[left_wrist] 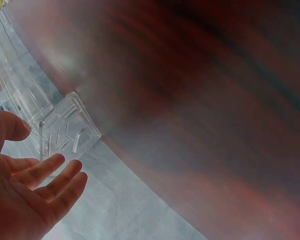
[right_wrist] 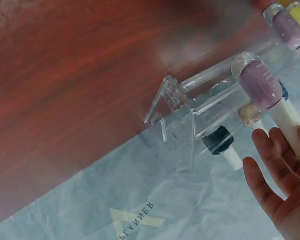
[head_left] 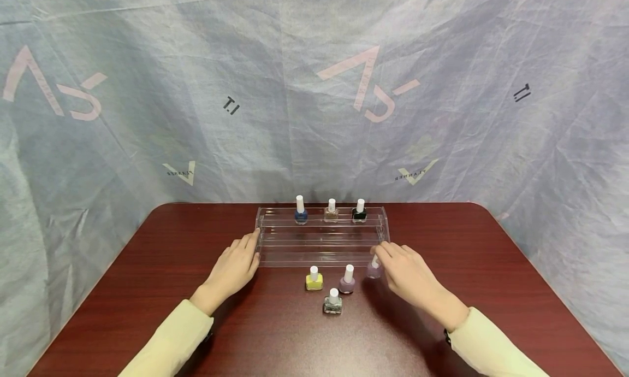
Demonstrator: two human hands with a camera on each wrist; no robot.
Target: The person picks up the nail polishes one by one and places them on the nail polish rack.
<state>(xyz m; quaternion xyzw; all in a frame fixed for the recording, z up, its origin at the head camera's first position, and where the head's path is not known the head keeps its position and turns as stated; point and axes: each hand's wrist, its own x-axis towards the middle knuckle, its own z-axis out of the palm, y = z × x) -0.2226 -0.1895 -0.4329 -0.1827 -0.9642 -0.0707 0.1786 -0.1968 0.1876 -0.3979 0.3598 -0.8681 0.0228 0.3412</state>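
A clear acrylic tiered rack (head_left: 321, 257) stands on the table. My left hand (head_left: 233, 265) rests against the rack's left end, its fingers fairly straight; in the left wrist view the thumb and fingers (left_wrist: 69, 185) lie around the clear end panel (left_wrist: 72, 127). My right hand (head_left: 410, 273) pinches a mauve nail polish bottle (right_wrist: 260, 85) by its white cap, near the rack's front right corner. On the top tier stand a blue bottle (head_left: 301, 216), a glittery beige one (head_left: 331, 215) and a black one (head_left: 359, 216).
In front of the rack, a yellow bottle (head_left: 314, 282), another mauve bottle (head_left: 346, 284) and a grey glitter bottle (head_left: 332, 305) stand upright on the dark red table (head_left: 275, 339). A printed grey cloth (head_left: 285, 120) hangs behind the table and along its sides.
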